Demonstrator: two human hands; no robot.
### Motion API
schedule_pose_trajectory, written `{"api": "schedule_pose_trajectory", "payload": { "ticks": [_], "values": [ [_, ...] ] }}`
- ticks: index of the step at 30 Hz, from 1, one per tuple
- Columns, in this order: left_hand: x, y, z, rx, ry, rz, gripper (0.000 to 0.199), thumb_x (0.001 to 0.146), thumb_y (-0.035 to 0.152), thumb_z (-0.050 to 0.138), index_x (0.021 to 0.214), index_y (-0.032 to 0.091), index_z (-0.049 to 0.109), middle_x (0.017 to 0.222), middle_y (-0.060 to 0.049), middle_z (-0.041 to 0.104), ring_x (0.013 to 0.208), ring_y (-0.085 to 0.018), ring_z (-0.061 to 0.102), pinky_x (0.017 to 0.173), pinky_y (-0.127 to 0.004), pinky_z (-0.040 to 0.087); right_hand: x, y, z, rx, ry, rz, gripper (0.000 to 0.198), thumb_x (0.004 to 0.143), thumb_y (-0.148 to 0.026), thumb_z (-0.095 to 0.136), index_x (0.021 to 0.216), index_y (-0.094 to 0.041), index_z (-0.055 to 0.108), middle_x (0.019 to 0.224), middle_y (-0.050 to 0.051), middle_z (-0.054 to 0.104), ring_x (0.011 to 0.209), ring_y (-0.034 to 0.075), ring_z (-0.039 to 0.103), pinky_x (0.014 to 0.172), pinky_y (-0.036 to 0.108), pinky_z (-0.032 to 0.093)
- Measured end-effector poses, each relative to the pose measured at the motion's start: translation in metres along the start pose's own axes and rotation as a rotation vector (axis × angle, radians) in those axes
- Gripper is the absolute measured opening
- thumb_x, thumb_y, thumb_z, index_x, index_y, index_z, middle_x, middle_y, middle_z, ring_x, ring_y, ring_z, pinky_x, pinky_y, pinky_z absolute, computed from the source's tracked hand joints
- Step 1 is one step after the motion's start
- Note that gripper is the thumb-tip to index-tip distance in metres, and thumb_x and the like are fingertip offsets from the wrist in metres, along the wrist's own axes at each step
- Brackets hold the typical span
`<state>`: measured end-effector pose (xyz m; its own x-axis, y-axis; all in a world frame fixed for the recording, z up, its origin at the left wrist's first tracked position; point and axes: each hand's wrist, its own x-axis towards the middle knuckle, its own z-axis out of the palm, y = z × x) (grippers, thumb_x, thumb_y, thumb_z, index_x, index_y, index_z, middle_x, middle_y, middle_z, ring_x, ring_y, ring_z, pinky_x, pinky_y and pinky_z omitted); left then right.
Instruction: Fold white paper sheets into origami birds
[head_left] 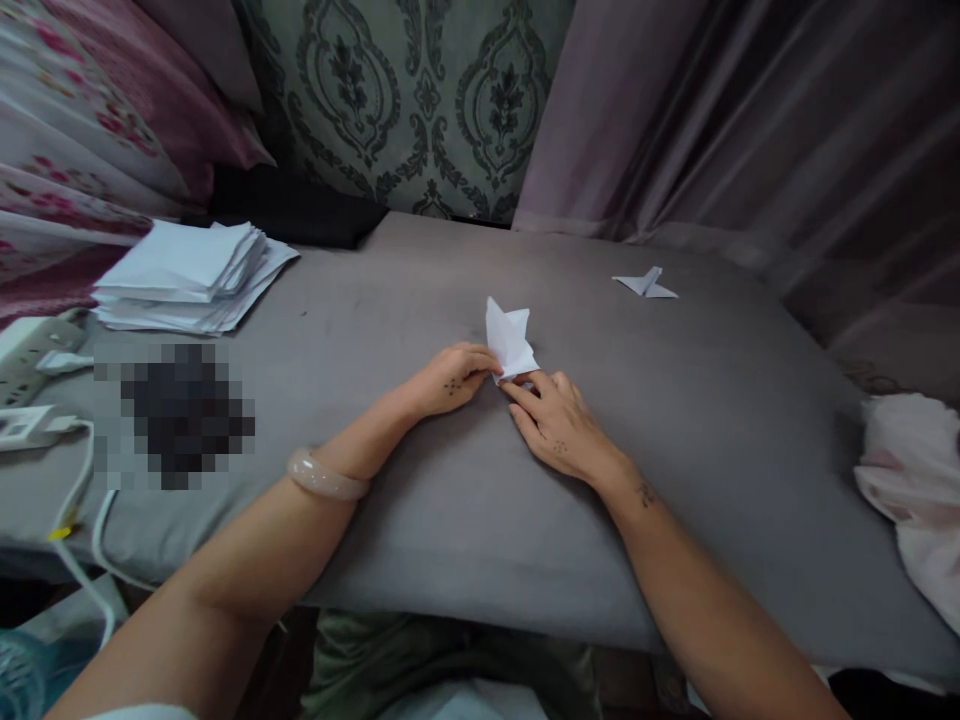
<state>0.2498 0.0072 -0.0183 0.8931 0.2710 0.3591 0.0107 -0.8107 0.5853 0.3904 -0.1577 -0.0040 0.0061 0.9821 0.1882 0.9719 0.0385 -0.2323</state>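
A partly folded piece of white paper (508, 338) stands up from the grey cloth-covered table (420, 500) near its middle. My left hand (448, 379) pinches the paper's lower left edge. My right hand (555, 425) presses fingertips on the paper's lower right corner against the table. A pale bangle (326, 478) circles my left wrist.
A stack of white paper sheets (191, 275) lies at the back left. A finished folded paper figure (645, 284) rests at the back right. A power strip with plugs and a white cable (30, 385) sits at the left edge, a pink cloth (911, 480) at the right edge.
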Motion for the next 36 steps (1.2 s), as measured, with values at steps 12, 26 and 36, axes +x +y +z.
{"api": "schedule_pose_trajectory", "payload": {
  "ticks": [12, 26, 36],
  "values": [
    [0.0, -0.001, -0.003, 0.0, -0.044, 0.041, 0.03, 0.081, 0.005, 0.048, 0.096, 0.016, 0.072, 0.1, -0.008, 0.07, 0.091, -0.018, 0.064, 0.085, -0.03, 0.05, 0.0, 0.009, 0.007, 0.172, 0.218, 0.099, 0.018, 0.09, -0.026, 0.053, 0.105, -0.021, 0.062, 0.099, 0.008, 0.071, 0.092, 0.023, 0.065, 0.081, 0.037, 0.05],
    [-0.001, -0.003, 0.0, -0.005, -0.005, -0.049, 0.028, 0.08, 0.005, 0.047, 0.095, 0.016, 0.068, 0.097, -0.007, 0.064, 0.082, -0.015, 0.06, 0.078, -0.029, 0.048, 0.007, 0.022, 0.019, 0.348, 0.385, 0.166, 0.019, 0.089, -0.025, 0.055, 0.098, -0.022, 0.071, 0.098, 0.006, 0.074, 0.089, 0.021, 0.069, 0.083, 0.035, 0.051],
    [0.004, 0.021, 0.021, -0.582, 0.314, -0.325, 0.036, 0.075, 0.027, 0.071, 0.1, 0.019, 0.046, 0.09, -0.004, 0.062, 0.082, -0.017, 0.064, 0.069, -0.03, 0.054, 0.014, 0.02, 0.009, 1.25, 0.549, 0.603, 0.031, 0.068, -0.038, 0.078, 0.089, -0.018, 0.068, 0.079, 0.002, 0.075, 0.066, 0.014, 0.07, 0.059, 0.024, 0.055]
  ]
}}
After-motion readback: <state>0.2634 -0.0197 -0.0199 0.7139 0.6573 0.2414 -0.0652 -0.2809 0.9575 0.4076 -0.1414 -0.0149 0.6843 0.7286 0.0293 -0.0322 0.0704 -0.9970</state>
